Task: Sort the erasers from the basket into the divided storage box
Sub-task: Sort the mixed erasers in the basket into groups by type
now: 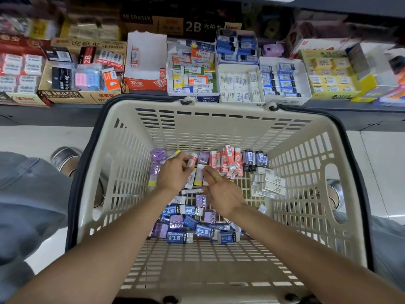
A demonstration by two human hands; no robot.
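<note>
A beige plastic basket stands below the shelf, its floor strewn with wrapped erasers. Orange-red erasers stand in a row at the back, dark blue ones beside them, white ones to the right, blue and purple ones near the front. My left hand is inside the basket and pinches an orange-red eraser among several in its fingers. My right hand, a ring on one finger, reaches with straight fingers to a white and yellow eraser. The storage boxes on the shelf hold sorted erasers.
The shelf carries cardboard eraser boxes: an orange 2B box almost empty, a tray of mixed colours, a brown 4B box, a yellow box. My shoes and trouser legs flank the basket on a pale floor.
</note>
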